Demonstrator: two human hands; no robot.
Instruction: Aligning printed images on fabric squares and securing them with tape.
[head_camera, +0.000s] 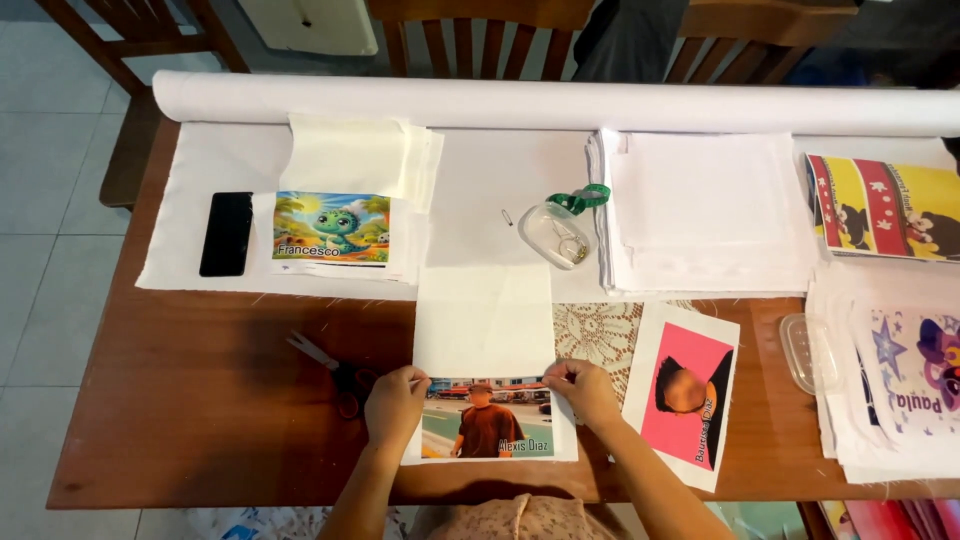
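Observation:
A fabric piece printed with a person in a brown shirt (488, 428) lies at the table's near edge. A plain white fabric rectangle (484, 320) lies over its upper part. My left hand (394, 403) pinches the left corner where the two pieces meet. My right hand (583, 390) pinches the right corner of the same seam. Scissors (330, 365) lie just left of my left hand. To the right lies a print with a pink background (690, 395) on a lace doily (595, 335).
A white fabric roll (560, 103) spans the far edge. There are a black phone (226, 233), a dinosaur print (332, 228), a small clear container (558, 234), a stack of white cloth (705, 210), colourful prints (880, 205) and a clear lid (805, 352).

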